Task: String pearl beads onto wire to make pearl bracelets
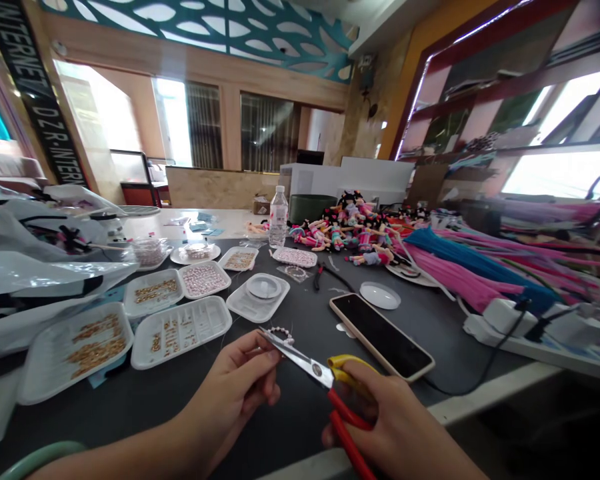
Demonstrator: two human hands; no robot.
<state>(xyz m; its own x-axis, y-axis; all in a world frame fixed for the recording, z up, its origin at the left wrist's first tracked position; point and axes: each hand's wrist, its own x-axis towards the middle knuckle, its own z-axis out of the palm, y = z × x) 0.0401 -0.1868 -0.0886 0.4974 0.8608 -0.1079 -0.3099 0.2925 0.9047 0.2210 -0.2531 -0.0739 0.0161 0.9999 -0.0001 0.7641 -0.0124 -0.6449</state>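
A small ring of pale pearly beads, a beaded bracelet [286, 333], stands out from the pinched fingertips of my left hand [245, 377]. Fine clear thread ends show around it. My right hand [380, 413] is closed around the handles of scissors [317, 369], one handle yellow and the other red. The blades point up and left, their tips at my left fingertips and across the near side of the bracelet. Whether the blades are parted at the tips is hard to see. My left fingers partly hide the bracelet's near side.
White trays [183, 328] with gold and pink beads stand at left. A spool on a tray [257, 310], a phone [383, 333], a small white dish [380, 295] and pliers [319, 277] lie around. Behind are a bottle [279, 220], small dolls [350, 227], and a power strip [535, 343] at right.
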